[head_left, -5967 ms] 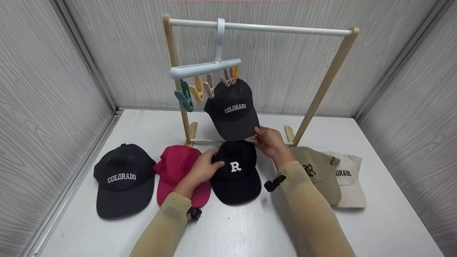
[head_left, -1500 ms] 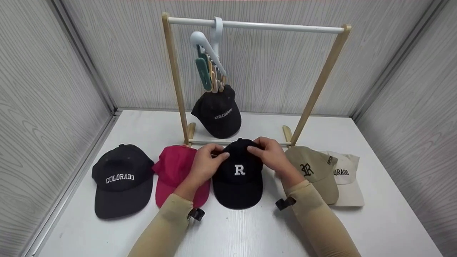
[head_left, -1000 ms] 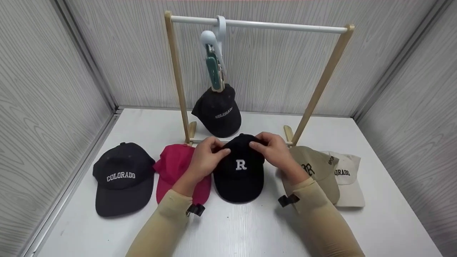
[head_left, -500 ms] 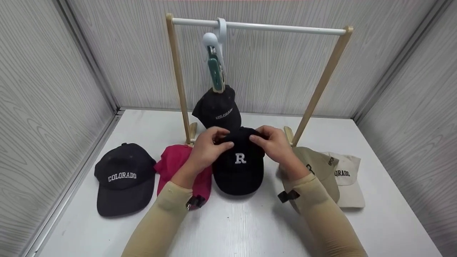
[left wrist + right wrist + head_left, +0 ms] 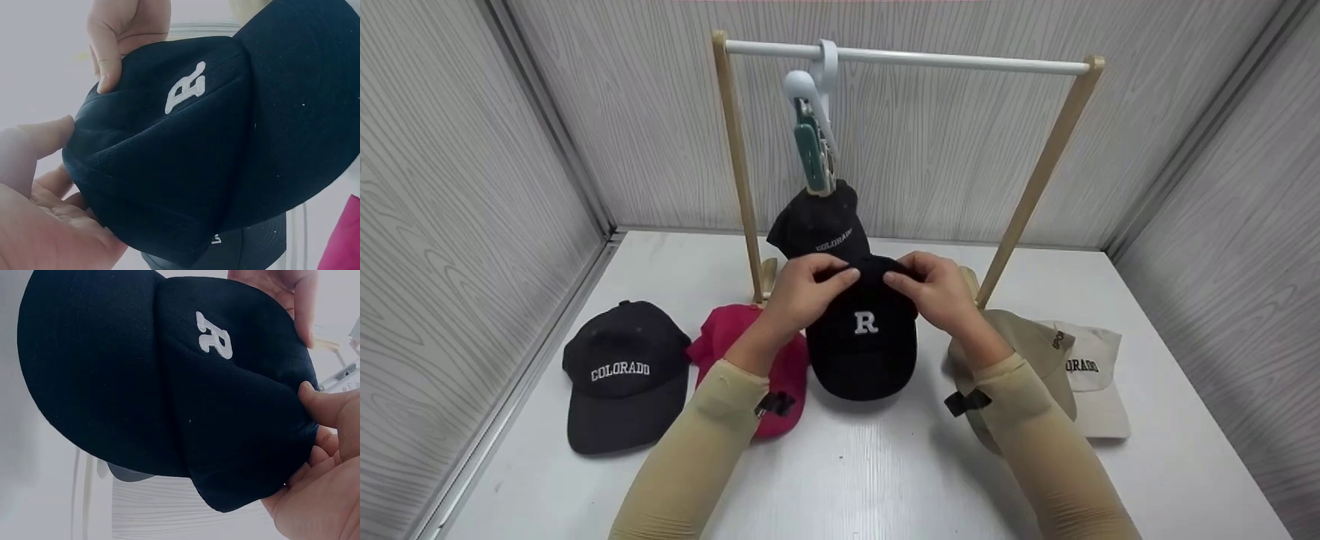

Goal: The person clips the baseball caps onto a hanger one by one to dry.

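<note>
A black baseball cap (image 5: 864, 352) with a white R hangs between my two hands, its brim pointing down toward me. My left hand (image 5: 802, 294) pinches the crown's upper left, thumb in front and fingers behind. On the upper right, my right hand (image 5: 941, 294) pinches it the same way. Both wrist views show the cap's crown (image 5: 163, 146) and brim (image 5: 90, 365) close up. Behind it, a dark COLORADO cap (image 5: 817, 221) hangs from clips (image 5: 811, 157) on a pale blue hanger (image 5: 802, 84), seen nearly end-on; its lower part is hidden by the held cap.
The hanger hooks over the white rail (image 5: 960, 60) of a wooden-legged rack (image 5: 1039, 176). On the white table (image 5: 847, 480) lie a dark COLORADO cap (image 5: 626, 375) and a red cap (image 5: 727, 337) at left, an olive cap (image 5: 1020, 360) and a cream cap (image 5: 1099, 375) at right.
My right hand has left the hanging COLORADO cap and taken the R cap's other side. Both hands have lifted the R cap off the table toward the rack. The hanger has turned end-on.
</note>
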The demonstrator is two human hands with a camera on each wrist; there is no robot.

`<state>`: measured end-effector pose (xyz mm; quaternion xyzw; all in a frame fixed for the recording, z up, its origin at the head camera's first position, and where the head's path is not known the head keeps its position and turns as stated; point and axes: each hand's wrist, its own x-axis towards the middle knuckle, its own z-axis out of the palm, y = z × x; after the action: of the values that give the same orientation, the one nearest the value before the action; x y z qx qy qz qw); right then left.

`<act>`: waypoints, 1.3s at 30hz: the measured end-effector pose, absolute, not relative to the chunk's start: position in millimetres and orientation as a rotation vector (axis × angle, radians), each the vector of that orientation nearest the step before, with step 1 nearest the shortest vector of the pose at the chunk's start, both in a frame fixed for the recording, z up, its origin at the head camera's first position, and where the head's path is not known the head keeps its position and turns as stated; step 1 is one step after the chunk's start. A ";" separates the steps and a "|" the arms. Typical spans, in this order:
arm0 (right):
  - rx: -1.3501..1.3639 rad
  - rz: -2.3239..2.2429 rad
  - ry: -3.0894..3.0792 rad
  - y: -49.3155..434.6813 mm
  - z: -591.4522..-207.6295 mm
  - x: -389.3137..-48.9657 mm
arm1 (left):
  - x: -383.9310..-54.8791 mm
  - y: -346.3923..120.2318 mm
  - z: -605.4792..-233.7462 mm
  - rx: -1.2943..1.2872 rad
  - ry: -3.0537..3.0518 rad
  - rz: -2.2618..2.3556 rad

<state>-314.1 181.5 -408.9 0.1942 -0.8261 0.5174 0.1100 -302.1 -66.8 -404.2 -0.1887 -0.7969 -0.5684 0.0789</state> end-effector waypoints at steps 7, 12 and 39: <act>0.575 1.488 -2.506 181.9 -401.4 -320.1 | -308.9 -66.6 -402.1 -0.570 -2.344 -1.667; 0.608 1.455 -2.560 180.6 -394.9 -326.0 | -313.6 -67.7 -401.0 -0.544 -2.311 -1.663; 0.572 1.584 -2.641 182.3 -377.5 -354.8 | -334.2 -71.6 -399.2 -0.579 -2.174 -1.902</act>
<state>-354.8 182.3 -377.5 0.1826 -0.8431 0.5058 0.0044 -334.2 -71.6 -399.2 -0.1955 -0.7344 -0.6425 0.0977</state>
